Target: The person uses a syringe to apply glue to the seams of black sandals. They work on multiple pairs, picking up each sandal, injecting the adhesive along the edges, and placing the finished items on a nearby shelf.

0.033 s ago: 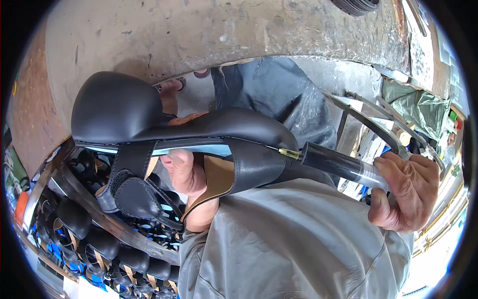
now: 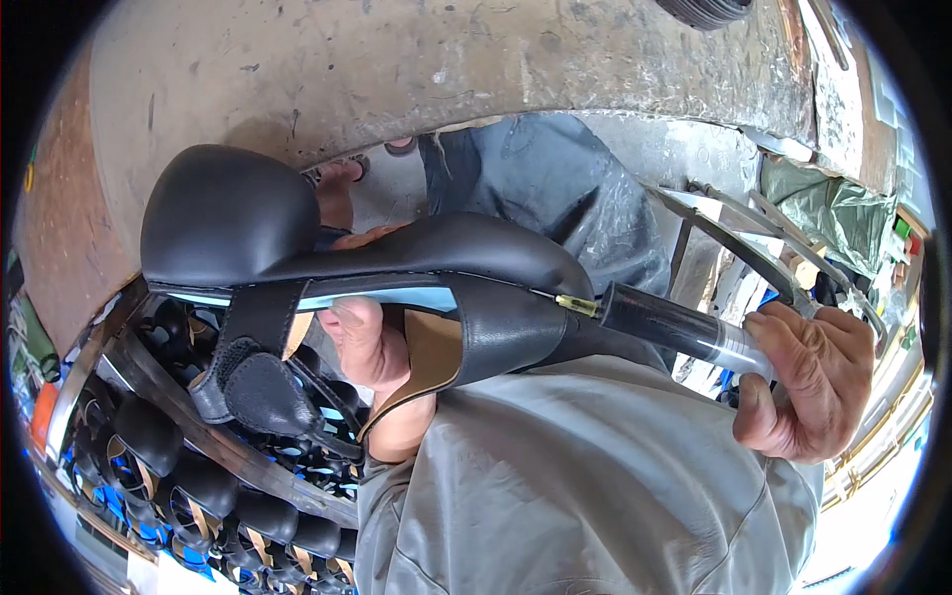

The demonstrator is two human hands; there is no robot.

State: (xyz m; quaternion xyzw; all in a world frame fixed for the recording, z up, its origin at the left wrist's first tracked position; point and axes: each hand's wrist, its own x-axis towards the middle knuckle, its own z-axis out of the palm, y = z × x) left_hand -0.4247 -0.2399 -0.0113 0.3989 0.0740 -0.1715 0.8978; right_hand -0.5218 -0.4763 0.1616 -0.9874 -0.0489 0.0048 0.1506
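Note:
A black women's sandal (image 2: pixel 511 332) lies on its side in front of me, heel to the left and toe to the right. Its thick black sole (image 2: pixel 426 250) faces away. My left hand (image 2: pixel 369 347) grips it through the opening, thumb bent inside; its other fingers are mostly hidden. The ankle strap (image 2: pixel 263 392) hangs loose toward me. Between thumb and fingers, my right hand (image 2: pixel 808 382) holds a syringe (image 2: pixel 659 322) with dark contents. Its thin needle, on a yellowish hub (image 2: pixel 577 305), touches the seam between sole and upper near the toe.
A worn, stained tabletop (image 2: pixel 397 69) spans the far side, with a dark ribbed round object (image 2: pixel 706 10) on it. Several black shoes (image 2: pixel 203 486) hang on a metal rack (image 2: pixel 238 456) at lower left. Grey cloth (image 2: pixel 575 476) covers my lap; another metal frame (image 2: pixel 724 233) stands right.

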